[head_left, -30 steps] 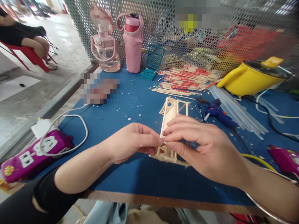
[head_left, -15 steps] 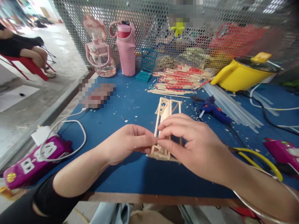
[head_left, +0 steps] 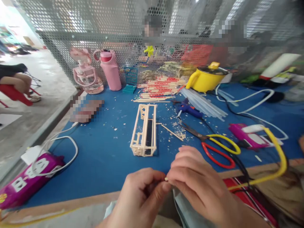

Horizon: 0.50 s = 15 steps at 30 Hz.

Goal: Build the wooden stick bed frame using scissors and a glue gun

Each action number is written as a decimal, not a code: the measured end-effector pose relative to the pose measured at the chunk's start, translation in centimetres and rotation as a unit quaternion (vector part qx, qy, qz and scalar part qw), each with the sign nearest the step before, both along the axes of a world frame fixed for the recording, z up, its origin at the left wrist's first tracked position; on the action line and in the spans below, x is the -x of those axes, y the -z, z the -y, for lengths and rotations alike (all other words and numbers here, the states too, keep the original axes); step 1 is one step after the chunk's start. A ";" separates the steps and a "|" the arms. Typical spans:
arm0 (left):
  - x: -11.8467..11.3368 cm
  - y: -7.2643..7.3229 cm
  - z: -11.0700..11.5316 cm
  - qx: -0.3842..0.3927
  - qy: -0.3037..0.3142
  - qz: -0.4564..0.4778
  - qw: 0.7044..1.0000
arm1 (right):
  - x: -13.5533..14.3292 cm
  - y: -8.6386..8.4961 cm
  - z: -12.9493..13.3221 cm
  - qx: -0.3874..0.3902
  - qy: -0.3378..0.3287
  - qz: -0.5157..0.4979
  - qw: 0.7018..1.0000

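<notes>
A small pale stick piece (head_left: 166, 179) shows between the fingertips of my left hand (head_left: 144, 193) and my right hand (head_left: 197, 180), both closed in a pinch near the table's front edge. Just beyond them, a frame built of thin wooden sticks (head_left: 144, 129) lies on the blue table (head_left: 102, 158), touched by neither hand. Loose stick pieces (head_left: 173, 131) and crumbs are scattered to its right. Scissors with yellow and red handles (head_left: 201, 136) lie open beyond my right hand.
A blue glue gun (head_left: 191, 110), clear glue sticks (head_left: 204, 103) and a pile of skewers (head_left: 161, 87) lie farther back. Two pink bottles (head_left: 111, 72) and a yellow pot (head_left: 206, 79) stand by the mesh. Purple power strips (head_left: 30, 177) with cables flank the work area.
My hands have moved off the stick frame toward the table's front edge. The view has shifted, and the scissors and stick scraps now show fully.
</notes>
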<state>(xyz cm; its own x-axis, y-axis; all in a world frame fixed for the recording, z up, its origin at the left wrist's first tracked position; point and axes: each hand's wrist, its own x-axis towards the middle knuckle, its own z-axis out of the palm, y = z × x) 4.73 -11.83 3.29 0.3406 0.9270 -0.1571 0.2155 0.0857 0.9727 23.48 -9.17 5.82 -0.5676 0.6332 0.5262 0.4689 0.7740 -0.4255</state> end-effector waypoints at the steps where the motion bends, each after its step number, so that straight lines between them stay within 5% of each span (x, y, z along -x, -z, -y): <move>1: -0.8 0.3 0.1 0.011 0.018 0.010 1.000 | -0.2 0.4 0.5 -0.009 0.010 0.008 1.000; 8: -3.3 0.7 0.2 0.074 0.051 0.074 0.993 | -2.7 2.2 2.2 0.018 0.015 0.017 1.000; 15: -4.0 1.4 0.4 -0.055 0.086 -0.033 0.994 | -4.1 3.4 2.9 0.074 0.021 -0.031 0.997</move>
<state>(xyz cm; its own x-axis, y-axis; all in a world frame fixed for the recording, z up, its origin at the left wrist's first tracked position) 8.73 -12.27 1.91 0.4877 0.8689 -0.0847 0.2818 -0.0649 0.9573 27.57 -12.09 2.37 -0.5083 0.7292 0.4581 0.4688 0.6806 -0.5631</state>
